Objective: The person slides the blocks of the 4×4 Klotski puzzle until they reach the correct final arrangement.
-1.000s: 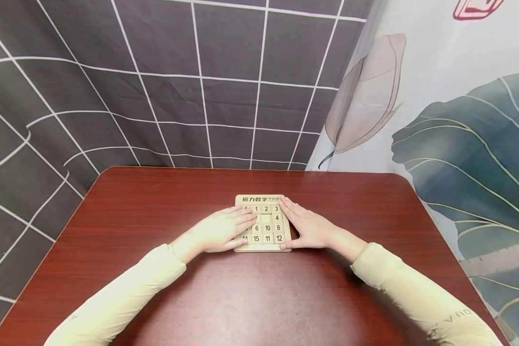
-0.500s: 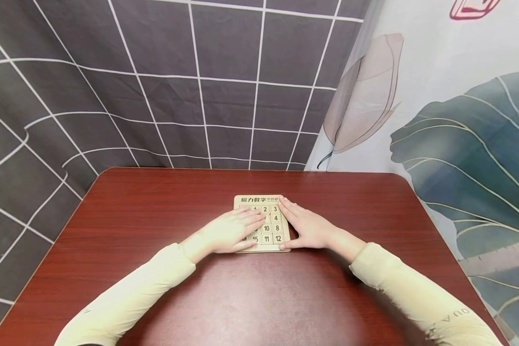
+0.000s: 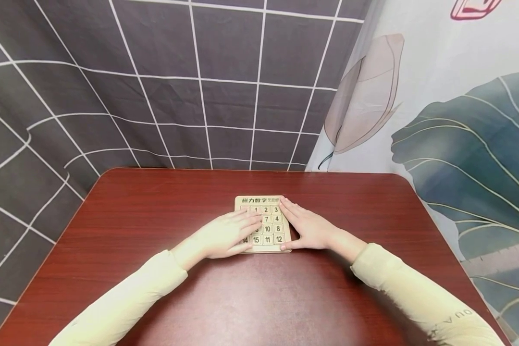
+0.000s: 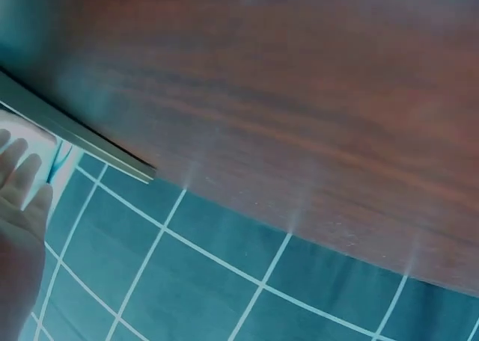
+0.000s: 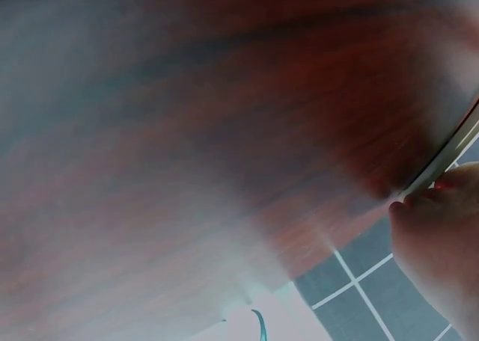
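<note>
Touching a number puzzle (image 3: 266, 229), straight-fingered hands (image 3: 228, 234) (image 3: 310, 227) apart, glossy reddish table (image 3: 259, 298), dark gridded curtain (image 3: 229, 103) behind, leafy curtain (image 3: 463, 137) right

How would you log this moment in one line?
number puzzle: flat on table | left hand: over its left side | right hand: touching its right edge

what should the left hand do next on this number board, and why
Probably lift slightly: the left hand covers some number tiles on the left, and no gap shows among those in plain view. The right hand already rests along the right edge of the number board.
</note>
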`<state>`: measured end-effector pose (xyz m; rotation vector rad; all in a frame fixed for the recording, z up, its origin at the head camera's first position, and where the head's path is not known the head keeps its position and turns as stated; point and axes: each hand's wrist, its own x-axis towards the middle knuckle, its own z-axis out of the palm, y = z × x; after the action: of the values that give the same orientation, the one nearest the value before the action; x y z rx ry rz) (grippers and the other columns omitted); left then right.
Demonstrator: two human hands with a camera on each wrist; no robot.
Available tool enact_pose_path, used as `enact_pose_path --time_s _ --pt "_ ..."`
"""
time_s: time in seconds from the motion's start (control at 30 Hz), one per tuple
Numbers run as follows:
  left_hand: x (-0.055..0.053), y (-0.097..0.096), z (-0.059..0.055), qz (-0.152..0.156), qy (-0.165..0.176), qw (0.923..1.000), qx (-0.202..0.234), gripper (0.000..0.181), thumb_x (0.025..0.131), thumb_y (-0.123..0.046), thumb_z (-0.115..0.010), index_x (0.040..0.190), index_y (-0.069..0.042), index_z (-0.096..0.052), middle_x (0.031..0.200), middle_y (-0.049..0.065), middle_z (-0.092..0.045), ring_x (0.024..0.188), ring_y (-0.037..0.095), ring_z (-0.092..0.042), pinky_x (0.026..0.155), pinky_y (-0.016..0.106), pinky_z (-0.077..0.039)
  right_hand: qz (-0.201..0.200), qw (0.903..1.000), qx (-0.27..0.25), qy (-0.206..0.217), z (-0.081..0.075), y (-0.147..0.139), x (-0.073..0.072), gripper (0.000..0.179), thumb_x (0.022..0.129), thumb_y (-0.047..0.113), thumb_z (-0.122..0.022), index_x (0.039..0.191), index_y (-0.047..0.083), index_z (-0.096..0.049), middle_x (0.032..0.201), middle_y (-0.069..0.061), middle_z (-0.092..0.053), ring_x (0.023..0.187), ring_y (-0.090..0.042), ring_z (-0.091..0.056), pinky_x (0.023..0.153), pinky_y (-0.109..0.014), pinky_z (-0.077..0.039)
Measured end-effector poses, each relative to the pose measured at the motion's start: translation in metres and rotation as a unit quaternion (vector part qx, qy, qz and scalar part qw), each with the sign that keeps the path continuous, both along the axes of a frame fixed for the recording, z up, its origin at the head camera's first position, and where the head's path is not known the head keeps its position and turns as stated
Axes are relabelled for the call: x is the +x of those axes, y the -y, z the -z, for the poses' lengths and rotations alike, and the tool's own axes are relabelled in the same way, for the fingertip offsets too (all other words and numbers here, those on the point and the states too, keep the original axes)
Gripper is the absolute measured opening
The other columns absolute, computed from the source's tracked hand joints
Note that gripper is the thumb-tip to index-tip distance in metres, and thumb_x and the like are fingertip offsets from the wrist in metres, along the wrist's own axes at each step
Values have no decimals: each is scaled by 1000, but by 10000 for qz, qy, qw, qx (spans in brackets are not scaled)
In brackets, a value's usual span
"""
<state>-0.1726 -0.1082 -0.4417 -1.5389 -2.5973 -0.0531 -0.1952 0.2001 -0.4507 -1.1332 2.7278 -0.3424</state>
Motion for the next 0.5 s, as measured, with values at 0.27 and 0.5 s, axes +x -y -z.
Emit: enact_pose_path --time_s 0.27,0.5 --pt "16 13 2 94 -147 9998 -40 57 106 -42 -59 149 -4 -60 155 10 -61 146 28 -57 127 45 -42 -6 10000 -4 -28 0 0 0 117 89 63 -74 166 -6 -20 178 -22 -11 165 -35 -20 134 -51 -27" --pt "16 11 3 13 -302 9994 -137 58 105 -44 -60 149 -5 -60 155 9 -61 146 27 -57 127 44 -41 38 10000 32 0 1 0 0 117 90 63 -74 167 -5 -19 178 -20 -11 166 -35 -19 134 -50 -27"
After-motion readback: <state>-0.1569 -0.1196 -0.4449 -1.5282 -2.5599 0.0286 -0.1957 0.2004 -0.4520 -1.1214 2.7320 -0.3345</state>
